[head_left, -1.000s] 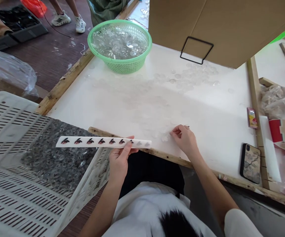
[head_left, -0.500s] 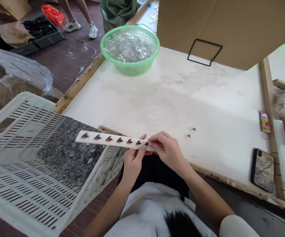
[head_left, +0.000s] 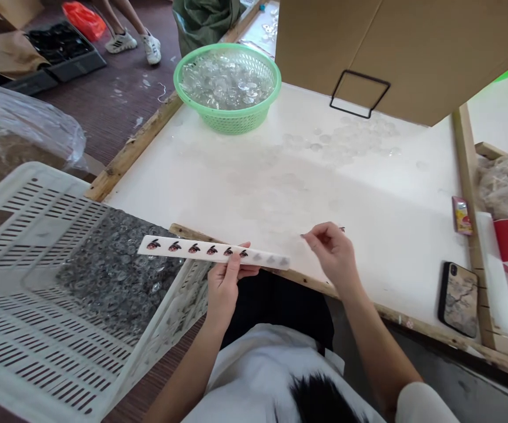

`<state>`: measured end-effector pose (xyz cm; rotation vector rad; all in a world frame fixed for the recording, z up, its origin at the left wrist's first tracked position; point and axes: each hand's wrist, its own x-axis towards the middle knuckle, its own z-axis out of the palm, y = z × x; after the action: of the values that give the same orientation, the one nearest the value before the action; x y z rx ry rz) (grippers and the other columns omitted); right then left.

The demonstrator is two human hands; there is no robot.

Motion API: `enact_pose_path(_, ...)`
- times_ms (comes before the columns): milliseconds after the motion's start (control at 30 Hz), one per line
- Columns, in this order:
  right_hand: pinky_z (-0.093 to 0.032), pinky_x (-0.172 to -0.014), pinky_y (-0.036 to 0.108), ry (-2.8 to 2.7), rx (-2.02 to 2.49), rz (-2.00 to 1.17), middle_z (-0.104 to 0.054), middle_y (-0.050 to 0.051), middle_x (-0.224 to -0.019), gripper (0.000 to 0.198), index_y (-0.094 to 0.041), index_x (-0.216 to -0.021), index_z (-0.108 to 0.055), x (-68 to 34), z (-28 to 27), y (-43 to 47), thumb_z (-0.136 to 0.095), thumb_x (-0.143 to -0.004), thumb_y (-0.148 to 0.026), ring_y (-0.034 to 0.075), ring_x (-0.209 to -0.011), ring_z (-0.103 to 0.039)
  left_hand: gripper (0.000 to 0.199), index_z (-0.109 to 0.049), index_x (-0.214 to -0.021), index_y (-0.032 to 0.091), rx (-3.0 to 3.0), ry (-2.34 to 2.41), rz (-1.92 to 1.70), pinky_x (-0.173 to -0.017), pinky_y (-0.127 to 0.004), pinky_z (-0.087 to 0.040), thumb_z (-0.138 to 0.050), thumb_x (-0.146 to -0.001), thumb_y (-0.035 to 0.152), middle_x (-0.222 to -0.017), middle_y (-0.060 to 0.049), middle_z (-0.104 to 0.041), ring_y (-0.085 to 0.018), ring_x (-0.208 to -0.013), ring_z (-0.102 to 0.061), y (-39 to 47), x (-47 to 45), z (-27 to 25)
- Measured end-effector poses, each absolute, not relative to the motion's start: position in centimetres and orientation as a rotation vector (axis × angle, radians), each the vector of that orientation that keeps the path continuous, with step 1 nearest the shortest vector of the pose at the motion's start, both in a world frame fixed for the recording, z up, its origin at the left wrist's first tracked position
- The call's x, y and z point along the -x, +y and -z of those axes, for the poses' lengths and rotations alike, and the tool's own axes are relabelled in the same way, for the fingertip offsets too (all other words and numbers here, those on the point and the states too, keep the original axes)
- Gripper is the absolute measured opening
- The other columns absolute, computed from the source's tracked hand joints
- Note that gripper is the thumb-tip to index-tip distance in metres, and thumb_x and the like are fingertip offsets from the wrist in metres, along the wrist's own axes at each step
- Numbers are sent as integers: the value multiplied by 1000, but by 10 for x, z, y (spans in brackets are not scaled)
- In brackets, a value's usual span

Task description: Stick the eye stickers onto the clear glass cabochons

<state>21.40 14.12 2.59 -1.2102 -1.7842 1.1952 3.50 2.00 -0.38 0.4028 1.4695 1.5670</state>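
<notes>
My left hand (head_left: 225, 288) grips a white sticker strip (head_left: 184, 247) between thumb and fingers, near the table's front edge. Several small dark-and-pink stickers show on its left part, and faint grey marks on its bare right end. To the right of the strip, my right hand (head_left: 332, 252) is closed in a pinch over the table. A tiny dark edge of a sticker (head_left: 302, 235) peeks out at its fingertips. Another small sticker-marked piece (head_left: 342, 229) lies just behind that hand, mostly hidden by it.
A green basket (head_left: 227, 122) of clear discs stands on the white table (head_left: 218, 182). More clear discs (head_left: 350, 138) lie near a cardboard box (head_left: 412, 53). On the left is a white crate (head_left: 117, 364) of clear pieces. A phone (head_left: 458, 299) lies at right.
My right hand has left the strip and moved right over the table, taking a sticker off it. The strip's right end now shows bare. The view has shifted slightly.
</notes>
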Motion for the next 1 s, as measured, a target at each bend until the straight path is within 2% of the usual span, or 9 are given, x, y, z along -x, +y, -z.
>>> enact_pose_path(100,-42,-55,27,-1759,1423,-1343,-59,1,-67,21,-21,-78,-58,-231,-9,158,-63,-83,-40,14,-60,-50,40,-71,-108,14,-363,1498,-1623,-67,-32,-61,-60,-87,46,-88,-9,-75,-19,-69,-70,22,-27,6)
enact_pose_path(200,-39,-54,27,-1809,1474,-1447,-58,0,-64,23,-21,-75,-59,-236,7,159,-64,-80,-43,14,-59,-49,40,-72,-105,14,-331,1502,-1645,-65,-31,-61,-62,-86,47,-87,-9,-75,-18,-66,-70,23,-23,7)
enact_pose_path(467,-40,-55,28,-1914,1516,-1386,-62,1,-65,21,-21,-73,-61,-227,9,154,-63,-80,-41,15,-59,-53,38,-73,-100,15,-314,1503,-1651,-61,-30,-60,-64,-83,48,-103,-11,-73,-16,-63,-69,28,-22,5)
enact_pose_path(567,-42,-59,29,-2051,1564,-1199,-63,1,-67,17,-22,-74,-60,-222,9,151,-58,-82,-36,16,-60,-55,39,-73,-101,14,-323,1494,-1656,-61,-30,-60,-64,-83,48,-102,-11,-73,-16,-63,-68,29,-21,4)
enact_pose_path(733,-42,-64,32,-2213,1646,-821,-62,7,-90,18,-21,-87,-59,-237,11,148,-59,-82,-38,17,-68,-57,37,-73,-103,16,-335,1494,-1660,-61,-30,-61,-64,-84,46,-95,-9,-74,-16,-64,-68,25,-22,3)
enact_pose_path(800,-42,-63,32,-2173,1691,-777,-61,6,-91,24,-20,-94,-57,-252,11,148,-62,-81,-40,17,-67,-57,41,-72,-109,16,-338,1504,-1633,-62,-31,-61,-63,-84,48,-86,-8,-74,-18,-66,-69,23,-24,2)
enact_pose_path(867,-41,-63,31,-2199,1672,-740,-62,5,-87,18,-21,-91,-58,-263,9,147,-57,-85,-38,18,-66,-56,47,-69,-117,16,-357,1498,-1607,-64,-31,-61,-62,-85,49,-80,-6,-73,-19,-68,-70,21,-27,2)
enact_pose_path(933,-41,-64,32,-2241,1629,-641,-62,6,-88,18,-22,-87,-61,-265,1,142,-49,-92,-35,19,-71,-57,51,-63,-126,17,-393,1482,-1588,-66,-31,-60,-60,-86,49,-78,-5,-72,-19,-69,-70,20,-32,0)
enact_pose_path(1000,-42,-67,34,-2226,1549,-554,-61,9,-94,23,-22,-92,-64,-255,-11,134,-44,-95,-32,21,-78,-59,53,-58,-132,19,-443,1481,-1556,-67,-31,-60,-58,-88,48,-77,-4,-72,-19,-69,-70,19,-37,-2)
